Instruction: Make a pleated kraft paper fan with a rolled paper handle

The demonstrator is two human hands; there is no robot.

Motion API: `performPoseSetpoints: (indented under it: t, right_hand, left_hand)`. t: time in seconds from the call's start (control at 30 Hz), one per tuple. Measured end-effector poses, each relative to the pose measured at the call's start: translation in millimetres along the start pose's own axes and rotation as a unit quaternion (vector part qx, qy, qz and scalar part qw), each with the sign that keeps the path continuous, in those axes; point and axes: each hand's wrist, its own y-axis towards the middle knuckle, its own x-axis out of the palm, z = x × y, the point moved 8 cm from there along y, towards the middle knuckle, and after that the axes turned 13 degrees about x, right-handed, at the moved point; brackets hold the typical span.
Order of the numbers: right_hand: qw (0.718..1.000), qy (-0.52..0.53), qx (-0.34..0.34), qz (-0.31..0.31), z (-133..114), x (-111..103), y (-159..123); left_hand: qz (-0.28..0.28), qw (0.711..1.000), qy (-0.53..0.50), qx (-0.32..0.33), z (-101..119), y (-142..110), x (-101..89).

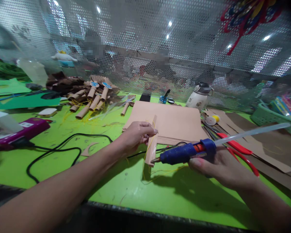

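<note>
Between its thumb and fingers, my left hand (140, 134) pinches a narrow folded strip of brown paper (151, 152). A yellow thread (149, 147) runs along the strip and trails onto the green table. My right hand (223, 168) is wrapped round a blue hot glue gun (179, 153), with a long clear glue stick (252, 132) poking out of its back. The gun's metal nozzle touches or nearly touches the strip's near end. Behind the strip lies a stack of brown paper sheets (174, 119).
Red-handled scissors (242, 145) lie right of the glue gun, beside a yellow thread spool (215, 118) and brown paper pieces. Rolled paper tubes (94, 103) are heaped at the back left. A black cable (55, 149) loops from a purple power strip (21, 131). A perforated metal screen (135, 48) stands behind.
</note>
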Motion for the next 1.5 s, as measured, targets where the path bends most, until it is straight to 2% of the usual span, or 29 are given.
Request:
performPoseSetpoints:
  t: [0.17,0.37,0.47,0.63,0.77,0.9,1.23,1.37,1.5]
  right_hand:
    - [1.0,0.012,0.006,-0.01,4,0,1]
    - [0.998,0.0,0.012,0.067,6,-15,7]
    - [0.997,-0.008,0.019,0.079,8,-17,8]
    - [0.998,-0.007,0.005,0.058,6,-11,7]
    - [0.999,0.002,-0.009,0.044,2,-6,5]
    - [1.0,0.012,-0.005,0.027,2,-1,3]
    - [0.998,0.065,0.001,-0.009,9,-2,0]
    - [0.988,0.153,-0.011,0.028,12,-13,6]
    - [0.993,0.076,-0.009,0.094,12,-19,9]
  left_hand:
    - [0.005,1.0,0.0,0.0,0,-1,-1.3]
    - [-0.002,1.0,-0.02,-0.013,-3,-2,0.8]
    - [-0.009,1.0,-0.017,-0.01,-3,-2,1.6]
    - [-0.028,0.999,-0.023,0.001,1,-2,5.0]
    - [-0.006,1.0,-0.026,-0.005,4,-2,3.6]
    - [0.01,1.0,-0.012,0.015,10,-2,2.3]
    - [0.013,1.0,-0.02,0.006,10,-4,2.2]
    - [0.002,0.999,-0.038,0.001,7,-5,5.4]
    - [-0.011,0.999,-0.04,-0.006,5,-5,7.9]
